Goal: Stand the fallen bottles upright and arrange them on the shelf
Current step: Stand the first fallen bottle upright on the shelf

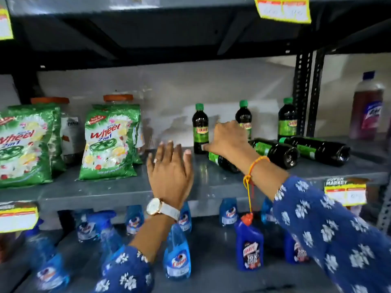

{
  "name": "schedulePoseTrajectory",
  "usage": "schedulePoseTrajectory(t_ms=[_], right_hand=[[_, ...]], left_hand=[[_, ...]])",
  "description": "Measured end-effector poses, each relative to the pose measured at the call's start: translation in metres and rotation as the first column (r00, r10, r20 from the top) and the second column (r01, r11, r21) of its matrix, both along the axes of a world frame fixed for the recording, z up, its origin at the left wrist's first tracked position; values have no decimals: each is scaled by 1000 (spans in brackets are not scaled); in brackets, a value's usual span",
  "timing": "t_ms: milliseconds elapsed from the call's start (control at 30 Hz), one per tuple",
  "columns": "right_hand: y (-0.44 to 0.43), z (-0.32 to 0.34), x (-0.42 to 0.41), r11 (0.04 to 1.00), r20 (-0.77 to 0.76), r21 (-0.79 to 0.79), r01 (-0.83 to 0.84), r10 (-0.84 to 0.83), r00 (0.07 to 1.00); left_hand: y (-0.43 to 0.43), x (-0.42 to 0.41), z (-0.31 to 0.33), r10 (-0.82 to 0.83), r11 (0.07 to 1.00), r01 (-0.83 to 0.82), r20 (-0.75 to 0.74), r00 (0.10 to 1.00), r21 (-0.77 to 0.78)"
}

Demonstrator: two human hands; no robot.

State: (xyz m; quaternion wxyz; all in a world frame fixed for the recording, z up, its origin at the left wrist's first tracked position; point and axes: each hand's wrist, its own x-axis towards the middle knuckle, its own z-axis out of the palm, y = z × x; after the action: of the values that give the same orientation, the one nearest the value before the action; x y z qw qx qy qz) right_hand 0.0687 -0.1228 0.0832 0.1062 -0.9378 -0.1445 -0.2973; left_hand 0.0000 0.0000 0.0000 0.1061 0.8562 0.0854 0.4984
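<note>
On the grey shelf (110,193), three dark bottles with green caps stand upright near the back wall: left (200,127), middle (243,115) and right (287,121). Three more of the same lie on their sides in front of them: one (225,162) under my right wrist, one (275,152) in the middle and one (317,150) furthest right. My right hand (229,138) reaches palm-down over the fallen bottles, with its thumb tip at the base of the left upright bottle and nothing visibly gripped. My left hand (170,168) hovers over the shelf with fingers spread, holding nothing.
Green Wheel detergent packs (110,142) and orange-lidded jars (118,98) fill the shelf's left. A tall brownish bottle (367,111) stands far right behind perforated posts (302,92). Blue spray bottles (177,252) and blue cleaner bottles (249,244) line the lower shelf. Yellow price tags (346,193) hang on the shelf edges.
</note>
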Motion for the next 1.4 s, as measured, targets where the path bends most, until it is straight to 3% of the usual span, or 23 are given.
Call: schedulePoseTrajectory(t_ms=[100,167,300,467,567,667,767,1000,1067,1167,1233,1300,1400], right_hand=[[16,-4,13,967,-178,-223,123,-165,970],[24,-8,21,940,-252,-300,165,-245,936],[30,-20,40,900,-191,-370,229,-315,930],[13,-28,49,970,-158,-201,137,-170,973],[-7,-35,55,991,-106,132,37,-23,994],[-12,-48,59,850,-45,500,-165,216,975],[-8,-59,62,678,-6,677,-288,396,918],[-10,-76,64,541,39,732,-414,574,818],[-8,-77,64,563,-15,734,-379,571,821],[-2,-81,61,684,-116,672,-283,475,872],[1,-80,59,712,-101,660,-241,401,910],[1,-78,61,708,-86,662,-245,396,914],[-2,-81,65,614,-89,728,-304,525,846]], left_hand=[[0,-2,-37,-18,997,25,-104,994,70],[1,-2,-54,-24,992,35,-92,995,124],[9,5,-58,16,985,-17,9,1000,169],[11,13,-66,7,985,-18,62,998,169],[11,16,-69,17,986,-33,96,995,164],[10,16,-69,2,987,-17,99,995,157],[9,18,-67,-6,986,-15,125,992,168],[8,18,-67,-13,986,-9,133,991,164],[8,19,-68,-8,987,-16,145,989,163],[9,20,-68,-7,987,-19,162,987,161],[10,21,-67,-4,988,-21,168,986,151],[10,22,-68,-1,989,-24,172,985,145],[10,22,-69,1,989,-27,175,985,144]])
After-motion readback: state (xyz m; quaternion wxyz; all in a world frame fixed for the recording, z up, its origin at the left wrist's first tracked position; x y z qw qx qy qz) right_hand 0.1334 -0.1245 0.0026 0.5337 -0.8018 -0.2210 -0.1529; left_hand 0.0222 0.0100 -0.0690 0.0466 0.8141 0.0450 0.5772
